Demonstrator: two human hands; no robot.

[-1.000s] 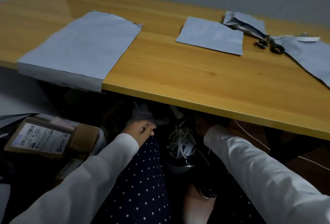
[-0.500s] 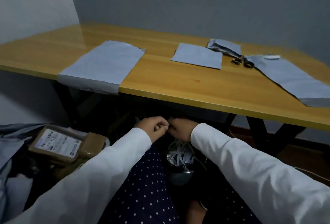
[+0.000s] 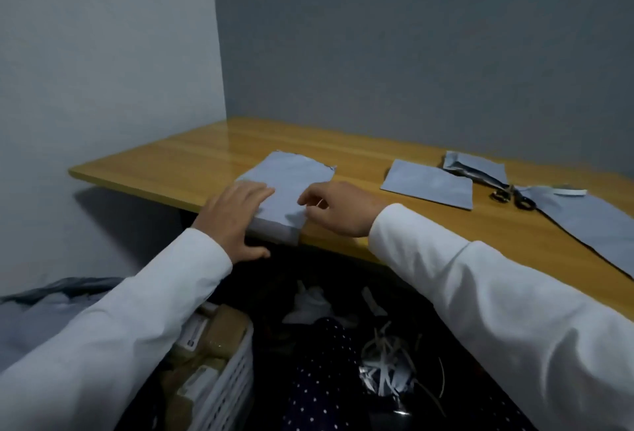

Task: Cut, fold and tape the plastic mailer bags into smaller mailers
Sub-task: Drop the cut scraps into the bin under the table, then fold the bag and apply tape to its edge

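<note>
Head view, downward over table (image 3: 192,159)

**Obscured and cut-off items**

Your left hand (image 3: 236,214) covers the near left corner of the mailer bag (image 3: 291,190); whether your thumb below the worktop (image 3: 192,163) edge touches it cannot be told. The large grey sheet (image 3: 590,224) runs off the right border. The scissors (image 3: 514,195) blades are too blurred to resolve. Labels on the parcels in the white basket (image 3: 230,393) are unreadable behind your sleeve.

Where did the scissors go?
In the head view, the scissors lie on the right side of the wooden table, between the small cut mailer piece and the long mailer bag, far from both hands.
</note>
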